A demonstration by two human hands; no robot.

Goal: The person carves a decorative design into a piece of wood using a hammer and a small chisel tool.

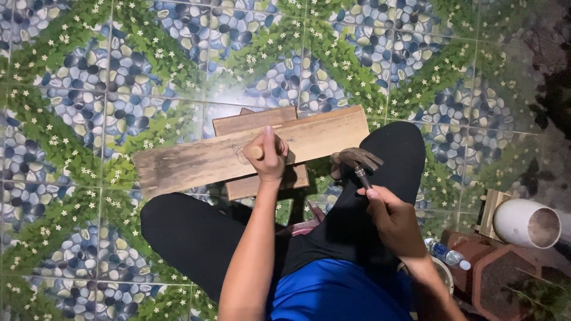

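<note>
A blue shirt (333, 291) fills the bottom at six o'clock, above black-trousered knees. The left hand (269, 156), at centre, is clenched on a short wooden peg (256, 152) pressed onto a long plank (196, 161) crossing a shorter board (262, 119). At four o'clock, the right hand (392, 217) grips a claw hammer (357, 160), its head just beside the plank's right end. A white pipe (526, 223) lies at three o'clock.

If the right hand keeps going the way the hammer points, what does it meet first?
The right hand aims the claw hammer up and left. Its head would probably first meet the long wooden plank, near the left hand; depth is unclear.
</note>
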